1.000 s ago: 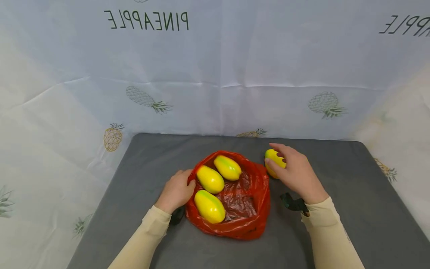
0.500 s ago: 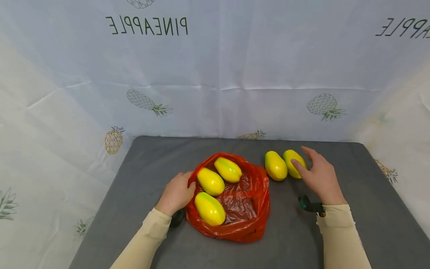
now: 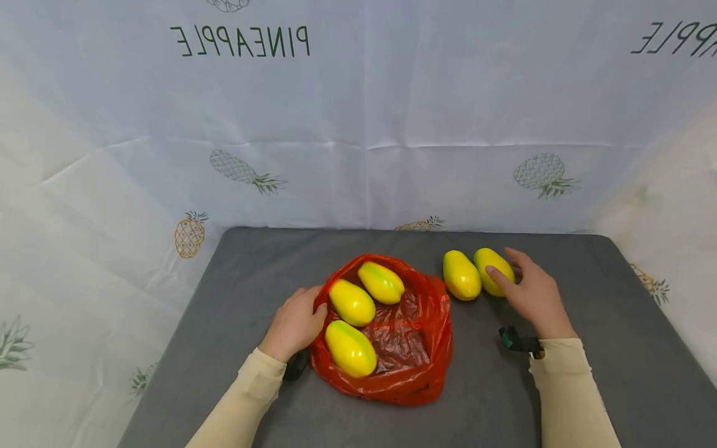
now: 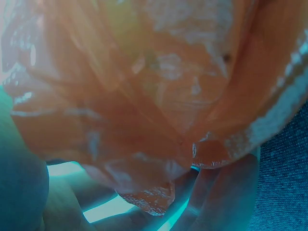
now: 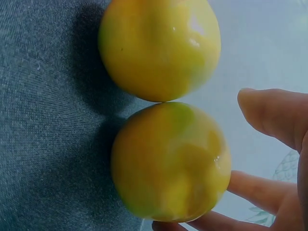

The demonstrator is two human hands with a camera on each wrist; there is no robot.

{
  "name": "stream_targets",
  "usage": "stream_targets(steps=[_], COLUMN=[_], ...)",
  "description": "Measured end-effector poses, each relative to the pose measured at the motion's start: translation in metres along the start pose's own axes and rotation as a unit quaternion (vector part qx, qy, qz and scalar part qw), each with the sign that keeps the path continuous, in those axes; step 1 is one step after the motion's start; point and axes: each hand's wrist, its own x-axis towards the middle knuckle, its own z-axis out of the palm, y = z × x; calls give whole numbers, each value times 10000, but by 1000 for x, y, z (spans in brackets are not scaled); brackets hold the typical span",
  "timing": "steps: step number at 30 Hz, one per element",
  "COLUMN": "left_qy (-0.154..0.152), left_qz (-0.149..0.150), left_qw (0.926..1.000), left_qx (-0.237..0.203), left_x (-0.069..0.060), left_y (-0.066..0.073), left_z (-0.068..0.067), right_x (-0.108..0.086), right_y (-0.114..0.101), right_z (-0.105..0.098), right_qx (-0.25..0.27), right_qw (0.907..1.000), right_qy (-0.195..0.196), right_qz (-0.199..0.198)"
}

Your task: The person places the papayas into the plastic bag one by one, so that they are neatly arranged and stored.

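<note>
Grey table (image 3: 252,264); glossy yellow fruit (image 3: 494,260) (green-tinged); right grip (image 3: 534,294) loosely spread beside, perhaps touching; left grip (image 3: 294,322) pinches red bag (image 3: 403,339).

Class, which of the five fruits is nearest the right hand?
The rightmost fruit: in the head view, the right hand overlaps it; its neighbour and three bagged fruits lie farther left.

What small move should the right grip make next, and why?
Probably close the right grip around the outer fruit: the fingers are partly hidden behind that fruit, while the thumb stands clear of it. The left grip holds the open bag.
</note>
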Motion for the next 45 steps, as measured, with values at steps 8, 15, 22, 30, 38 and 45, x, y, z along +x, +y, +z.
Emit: stream_targets(steps=[8, 15, 22, 30, 38, 45], left_qy=[26, 23, 40, 28, 92, 72], left_qz=[24, 67, 37, 29, -3, 53], left_qw=[10000, 10000, 10000, 10000, 9999, 9999], left_qx=[16, 43, 38, 80, 120, 147], left_x=[1, 1, 1, 2, 1, 1], left_y=[0, 1, 3, 4, 2, 2], left_z=[-1, 2, 1, 0, 2, 1], right_x=[1, -1, 1, 3, 3, 3], right_y=[4, 9, 10, 9, 6, 5], right_z=[1, -1, 1, 2, 3, 2], right_qx=[87, 103, 26, -46, -36, -31], right_qw=[9997, 9991, 9992, 9990, 9993, 9996], right_qy=[-154, -323, -317, -348, -312, -254], right_qz=[146, 239, 253, 270, 180, 129])
